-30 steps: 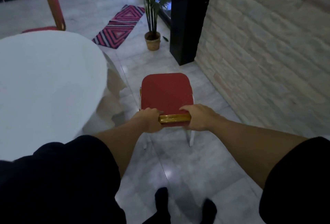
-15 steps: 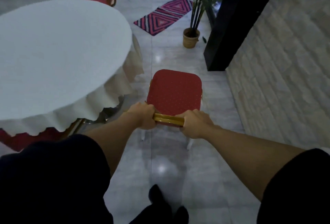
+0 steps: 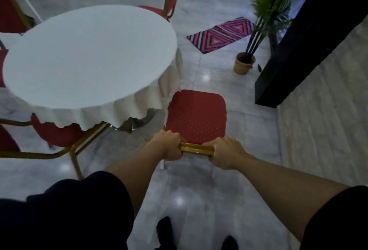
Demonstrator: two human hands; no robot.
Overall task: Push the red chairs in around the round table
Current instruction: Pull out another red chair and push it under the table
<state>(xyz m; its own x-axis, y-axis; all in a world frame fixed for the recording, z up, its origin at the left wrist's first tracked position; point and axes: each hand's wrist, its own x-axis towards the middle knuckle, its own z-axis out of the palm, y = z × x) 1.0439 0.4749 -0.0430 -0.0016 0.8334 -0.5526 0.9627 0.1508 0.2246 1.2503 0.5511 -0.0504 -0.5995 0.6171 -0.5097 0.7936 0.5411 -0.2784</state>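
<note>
1. Beside the round table with its white ruffled cloth (image 3: 89, 54) stands a red padded chair (image 3: 196, 115) — seat just past the cloth's edge.
2. Left hand (image 3: 169, 145) and right hand (image 3: 226, 153) each wrap closed around its gold metal back rail (image 3: 196, 147).
3. Another red gold-framed chair (image 3: 57, 134) sits partly under the cloth.

The glossy grey tiled floor (image 3: 229, 94) carries the round table (image 3: 89, 54) under its white cloth, red chairs around it, a striped pink rug (image 3: 221, 34) far right — and a potted plant (image 3: 244, 63) beside it.
</note>
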